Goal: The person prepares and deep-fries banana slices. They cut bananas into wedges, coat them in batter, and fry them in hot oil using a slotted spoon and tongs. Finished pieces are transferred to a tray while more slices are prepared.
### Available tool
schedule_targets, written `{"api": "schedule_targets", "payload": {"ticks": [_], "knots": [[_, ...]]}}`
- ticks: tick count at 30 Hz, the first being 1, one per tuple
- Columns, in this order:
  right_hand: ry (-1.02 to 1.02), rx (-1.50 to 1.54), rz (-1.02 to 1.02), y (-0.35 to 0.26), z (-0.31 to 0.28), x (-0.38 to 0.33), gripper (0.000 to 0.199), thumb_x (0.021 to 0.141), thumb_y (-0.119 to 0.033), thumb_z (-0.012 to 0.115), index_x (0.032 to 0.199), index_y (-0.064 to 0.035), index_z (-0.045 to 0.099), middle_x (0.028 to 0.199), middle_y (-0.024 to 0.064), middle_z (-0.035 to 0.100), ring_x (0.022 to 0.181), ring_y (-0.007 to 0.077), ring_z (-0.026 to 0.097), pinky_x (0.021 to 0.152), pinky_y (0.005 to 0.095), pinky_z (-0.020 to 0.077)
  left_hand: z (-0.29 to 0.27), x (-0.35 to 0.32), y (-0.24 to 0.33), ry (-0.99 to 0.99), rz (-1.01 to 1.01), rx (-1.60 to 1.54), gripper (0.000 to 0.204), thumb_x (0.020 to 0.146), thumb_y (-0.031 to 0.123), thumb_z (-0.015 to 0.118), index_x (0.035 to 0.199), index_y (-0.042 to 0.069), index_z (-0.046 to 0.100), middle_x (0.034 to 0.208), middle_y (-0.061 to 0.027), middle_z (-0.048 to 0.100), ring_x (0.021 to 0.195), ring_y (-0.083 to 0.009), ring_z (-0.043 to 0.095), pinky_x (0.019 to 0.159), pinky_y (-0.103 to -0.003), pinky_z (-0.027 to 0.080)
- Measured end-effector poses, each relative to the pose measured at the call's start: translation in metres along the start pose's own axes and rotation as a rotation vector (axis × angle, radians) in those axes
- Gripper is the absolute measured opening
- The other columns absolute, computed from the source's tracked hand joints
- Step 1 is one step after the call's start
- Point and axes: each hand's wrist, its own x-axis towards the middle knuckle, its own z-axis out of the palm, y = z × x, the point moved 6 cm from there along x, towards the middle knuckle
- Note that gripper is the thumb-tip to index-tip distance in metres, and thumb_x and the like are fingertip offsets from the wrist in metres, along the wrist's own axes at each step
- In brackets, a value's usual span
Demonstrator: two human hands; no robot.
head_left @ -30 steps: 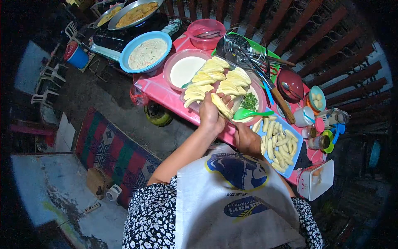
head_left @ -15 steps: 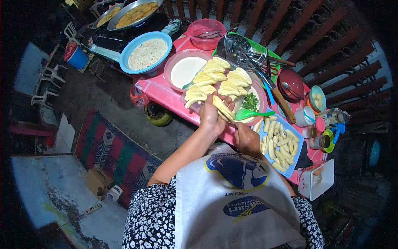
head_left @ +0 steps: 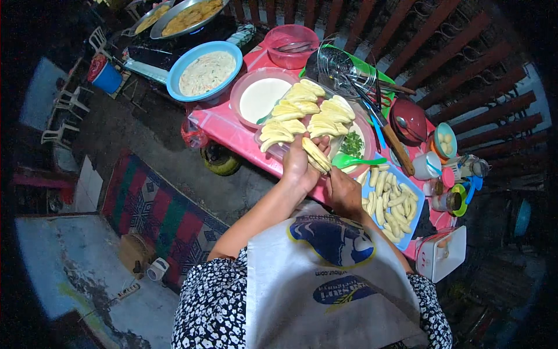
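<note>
A peeled banana point(head_left: 316, 156), split lengthwise into slices, lies in my left hand point(head_left: 299, 165), whose fingers curl round it. Close against the banana's near end is my right hand point(head_left: 344, 191), closed; whatever it grips is hidden. Fanned sliced bananas point(head_left: 292, 110) cover a clear tray just beyond my left hand. To the right of my right hand, a blue tray point(head_left: 414, 216) holds several whole peeled bananas point(head_left: 393, 198). A green spoon point(head_left: 356, 160) rests across a pink bowl with chopped green leaves point(head_left: 352, 144), just beyond my right hand.
A bowl of white batter point(head_left: 259, 99) and a blue basin of vegetable batter point(head_left: 207, 73) stand at left on the pink-covered table point(head_left: 228, 131). Frying pans point(head_left: 192, 16) are at the far left. Wire strainers point(head_left: 343, 70), jars point(head_left: 445, 201) and a white container point(head_left: 443, 256) stand right.
My right hand has shifted slightly at the banana's near end, and the slices in my left hand look more spread. The rest of the table has not visibly changed.
</note>
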Motion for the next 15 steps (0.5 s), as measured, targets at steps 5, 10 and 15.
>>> {"api": "schedule_targets", "payload": {"ticks": [5,10,15], "knots": [[0.01,-0.024,0.012,0.006,0.006,0.001,0.013,0.075,-0.005,0.052,0.085,0.002,0.047,0.068,0.0159,0.051,0.066,0.0326,0.055,0.057,0.042,0.0444,0.003,0.0,-0.001,-0.019,0.0,-0.013,0.02,0.092,0.024,0.036,0.098,0.006,0.04,0.086,-0.0104,0.05,0.09,-0.0269,0.056,0.082,-0.037,0.045],[-0.045,-0.049,0.042,0.014,0.011,0.001,0.017,0.074,-0.005,0.053,0.088,0.0031,0.048,0.069,0.0156,0.051,0.066,0.0319,0.055,0.057,0.0409,0.0448,0.001,0.003,-0.004,0.017,0.0,0.013,0.021,0.092,0.025,0.036,0.098,0.006,0.042,0.086,-0.0107,0.051,0.09,-0.0252,0.054,0.082,-0.036,0.045],[-0.007,-0.028,0.016,0.019,0.015,-0.001,0.018,0.073,-0.006,0.053,0.088,0.0033,0.048,0.07,0.0151,0.052,0.066,0.0311,0.055,0.057,0.0399,0.045,-0.002,0.006,-0.005,0.036,0.035,0.054,0.023,0.093,0.027,0.035,0.098,0.006,0.044,0.087,-0.0106,0.052,0.082,-0.0217,0.051,0.078,-0.035,0.044]]}}
